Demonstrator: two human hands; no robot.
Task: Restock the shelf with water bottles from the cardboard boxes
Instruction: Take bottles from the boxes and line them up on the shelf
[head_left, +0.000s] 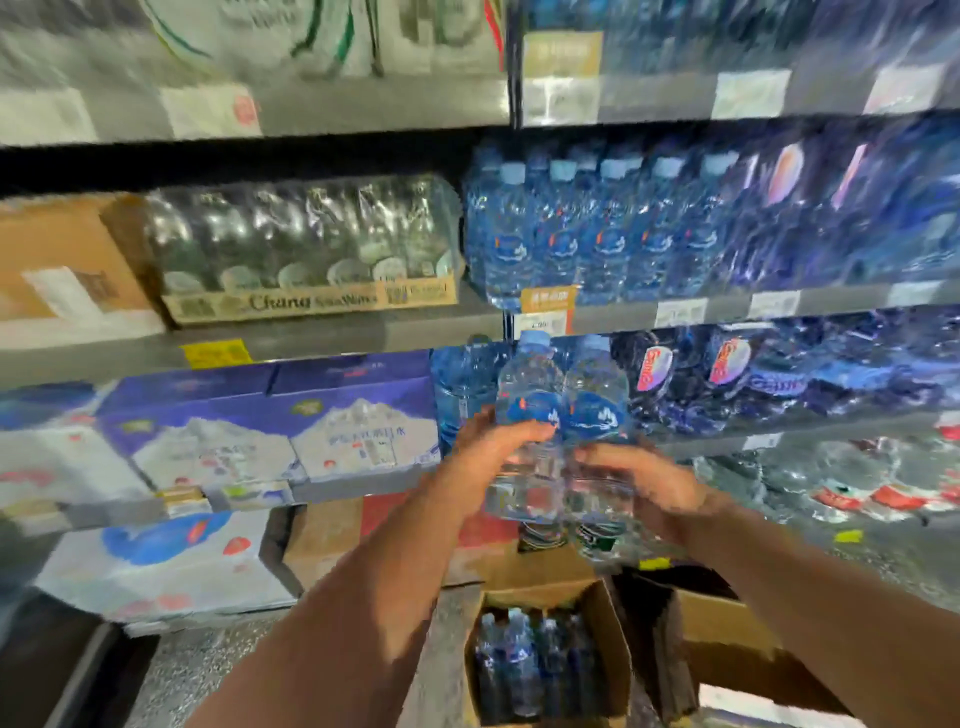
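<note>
Held upright at centre, side by side and touching: left water bottle (530, 410) and right water bottle (597, 410). Curled round the first, the left grip (493, 447); wrapped round the second, the right grip (649, 483). At 6 o'clock, open cardboard box (608, 649) with boxed bottles (530, 660) standing inside. At 1 o'clock, shelf (623, 314) lined with blue-capped bottles (561, 234).

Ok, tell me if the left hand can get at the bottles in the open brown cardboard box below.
Probably not yet: the left hand grips a clear blue-labelled water bottle up at the shelf. Nothing covers the open brown cardboard box, so once freed, likely yes.
</note>
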